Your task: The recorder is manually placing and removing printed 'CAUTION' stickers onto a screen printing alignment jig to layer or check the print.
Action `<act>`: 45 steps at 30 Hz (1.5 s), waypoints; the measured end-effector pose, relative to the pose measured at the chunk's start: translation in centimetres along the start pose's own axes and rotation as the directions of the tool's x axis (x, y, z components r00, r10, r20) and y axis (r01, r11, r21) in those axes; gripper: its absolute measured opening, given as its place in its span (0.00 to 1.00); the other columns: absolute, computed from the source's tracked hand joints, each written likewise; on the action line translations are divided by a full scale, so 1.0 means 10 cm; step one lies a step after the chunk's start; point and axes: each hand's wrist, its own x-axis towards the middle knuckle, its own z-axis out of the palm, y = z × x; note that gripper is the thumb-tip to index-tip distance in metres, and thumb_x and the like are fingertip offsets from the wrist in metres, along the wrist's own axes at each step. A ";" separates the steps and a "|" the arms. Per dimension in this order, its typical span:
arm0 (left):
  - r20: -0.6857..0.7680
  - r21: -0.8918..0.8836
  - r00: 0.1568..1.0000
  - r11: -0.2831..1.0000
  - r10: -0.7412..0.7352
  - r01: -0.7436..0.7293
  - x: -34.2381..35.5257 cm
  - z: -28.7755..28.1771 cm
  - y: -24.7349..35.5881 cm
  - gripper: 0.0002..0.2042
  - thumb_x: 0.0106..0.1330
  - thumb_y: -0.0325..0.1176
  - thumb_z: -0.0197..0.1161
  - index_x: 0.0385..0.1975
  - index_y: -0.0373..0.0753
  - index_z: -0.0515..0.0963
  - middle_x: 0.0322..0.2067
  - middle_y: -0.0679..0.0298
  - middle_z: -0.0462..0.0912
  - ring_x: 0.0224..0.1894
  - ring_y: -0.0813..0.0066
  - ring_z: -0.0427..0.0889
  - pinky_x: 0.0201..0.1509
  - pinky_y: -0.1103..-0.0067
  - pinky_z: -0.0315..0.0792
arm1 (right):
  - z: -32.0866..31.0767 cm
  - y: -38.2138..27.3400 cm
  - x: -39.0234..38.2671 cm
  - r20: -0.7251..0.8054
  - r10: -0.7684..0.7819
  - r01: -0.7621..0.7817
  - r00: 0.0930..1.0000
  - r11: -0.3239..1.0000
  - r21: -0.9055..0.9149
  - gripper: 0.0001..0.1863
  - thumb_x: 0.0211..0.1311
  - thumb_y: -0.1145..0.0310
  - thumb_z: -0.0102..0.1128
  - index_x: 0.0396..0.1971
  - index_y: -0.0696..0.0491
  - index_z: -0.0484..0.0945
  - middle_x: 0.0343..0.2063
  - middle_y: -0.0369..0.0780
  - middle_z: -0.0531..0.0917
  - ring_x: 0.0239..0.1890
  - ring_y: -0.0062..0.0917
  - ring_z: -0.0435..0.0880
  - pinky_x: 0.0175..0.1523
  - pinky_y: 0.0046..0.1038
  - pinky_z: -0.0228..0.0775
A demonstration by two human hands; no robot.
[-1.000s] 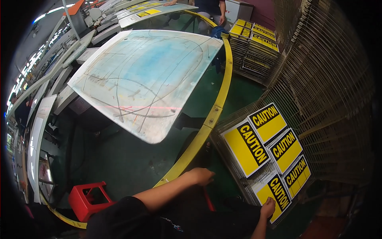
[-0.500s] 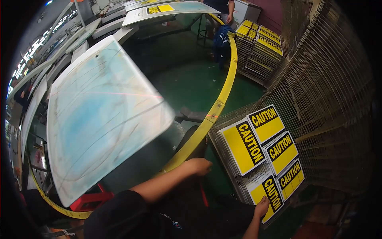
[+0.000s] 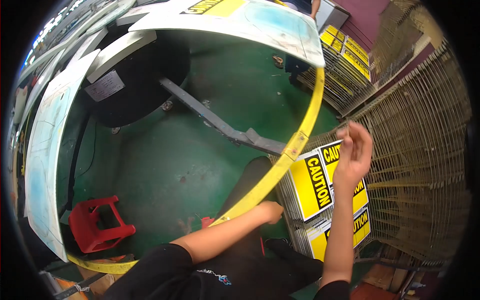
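My left hand (image 3: 270, 212) is closed, low beside the curved yellow rail (image 3: 260, 192); what it holds, if anything, is hidden. My right hand (image 3: 355, 152) is raised over yellow-and-black signs (image 3: 302, 185) lying in several stacks on a wire drying rack, partly hiding them. Its fingers are curled, the tips near upright wire trays (image 3: 415, 165); I cannot make out what is between them.
Large white boards (image 3: 42, 155) ride on the round machine, one (image 3: 280, 32) across the top bearing a sign. A red stool (image 3: 100, 225) stands lower left, a grey bar (image 3: 210, 112) crosses inside the rail. Behind are another sign rack (image 3: 350, 65) and a person (image 3: 310, 10).
The near board has swung left, and the sign-bearing board has come forward at the top. My right hand has risen from the lower sign stack toward the wire trays; my left barely moved.
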 end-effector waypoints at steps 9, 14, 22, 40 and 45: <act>-0.073 -0.003 0.996 0.999 0.053 -0.054 0.04 -0.03 0.08 0.09 0.59 0.32 0.64 0.28 0.33 0.85 0.33 0.49 0.86 0.38 0.52 0.86 0.39 0.64 0.79 | 2.05 -0.23 1.18 0.546 -0.315 0.296 0.776 0.947 0.126 0.09 0.62 0.74 0.64 0.41 0.57 0.79 0.38 0.40 0.85 0.40 0.23 0.84 0.47 0.23 0.75; -0.082 -0.028 0.994 0.997 0.074 -0.076 0.04 0.04 0.08 0.08 0.50 0.29 0.68 0.28 0.33 0.85 0.32 0.50 0.86 0.37 0.53 0.86 0.39 0.65 0.79 | 3.06 0.05 1.33 0.651 -0.378 0.444 0.658 0.893 0.071 0.07 0.63 0.66 0.63 0.37 0.51 0.80 0.36 0.37 0.82 0.38 0.31 0.84 0.43 0.30 0.75; -0.151 -0.244 0.988 0.968 0.028 -0.065 0.14 0.17 0.14 0.11 0.49 0.27 0.66 0.33 0.35 0.86 0.34 0.50 0.86 0.37 0.54 0.86 0.41 0.62 0.78 | 3.74 0.30 1.34 0.715 -0.291 0.532 0.635 0.836 -0.132 0.07 0.61 0.60 0.63 0.34 0.46 0.83 0.35 0.36 0.81 0.37 0.32 0.82 0.43 0.32 0.73; -0.211 -0.214 0.975 0.970 0.071 -0.117 0.14 0.18 0.20 0.10 0.54 0.29 0.64 0.34 0.36 0.85 0.35 0.52 0.86 0.39 0.55 0.86 0.47 0.62 0.77 | 3.90 0.37 1.42 0.594 -0.450 0.567 0.666 0.823 -0.013 0.09 0.64 0.63 0.60 0.40 0.46 0.85 0.35 0.38 0.82 0.37 0.32 0.81 0.43 0.33 0.72; -0.134 -0.124 0.980 0.979 0.146 -0.163 0.12 0.18 0.19 0.10 0.54 0.30 0.64 0.36 0.37 0.85 0.38 0.53 0.86 0.42 0.55 0.85 0.50 0.58 0.75 | 3.94 0.20 1.60 0.408 -0.401 0.459 0.820 0.887 -0.052 0.09 0.65 0.68 0.57 0.40 0.46 0.86 0.34 0.39 0.81 0.37 0.33 0.81 0.42 0.29 0.71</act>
